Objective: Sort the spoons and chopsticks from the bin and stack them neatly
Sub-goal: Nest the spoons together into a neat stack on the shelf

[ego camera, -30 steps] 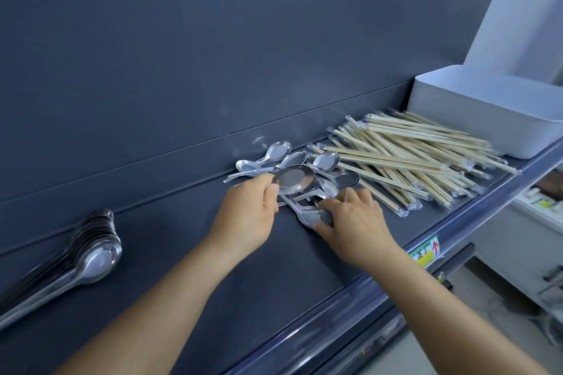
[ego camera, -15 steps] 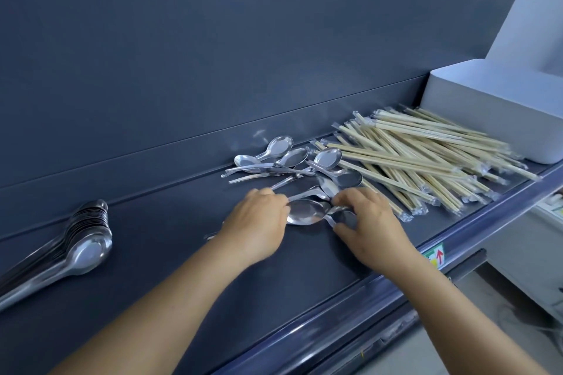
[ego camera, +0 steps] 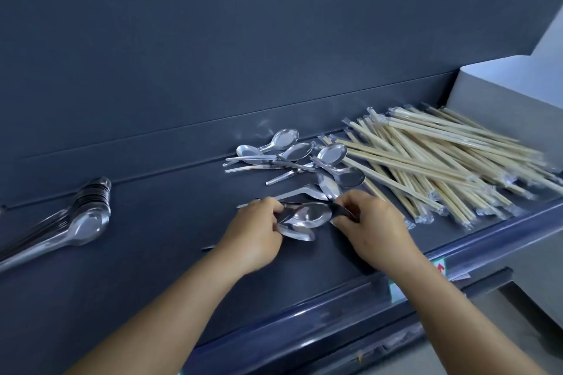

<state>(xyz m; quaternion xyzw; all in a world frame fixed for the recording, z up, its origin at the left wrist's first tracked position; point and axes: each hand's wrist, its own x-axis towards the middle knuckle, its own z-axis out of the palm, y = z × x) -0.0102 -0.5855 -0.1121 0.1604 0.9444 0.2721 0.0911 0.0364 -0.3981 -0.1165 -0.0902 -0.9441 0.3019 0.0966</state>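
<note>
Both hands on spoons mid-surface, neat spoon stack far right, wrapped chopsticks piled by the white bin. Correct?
One error: the head view shows the neat spoon stack at the far left, not the right. The rest holds: the left hand and right hand hold spoons mid-surface, and the wrapped chopsticks lie piled by the white bin.

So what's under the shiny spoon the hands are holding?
Another spoon peeks out beneath the top spoon, held between the left hand and right hand. Whether more spoons hide between them can't be seen; the fingers cover that part.
</note>
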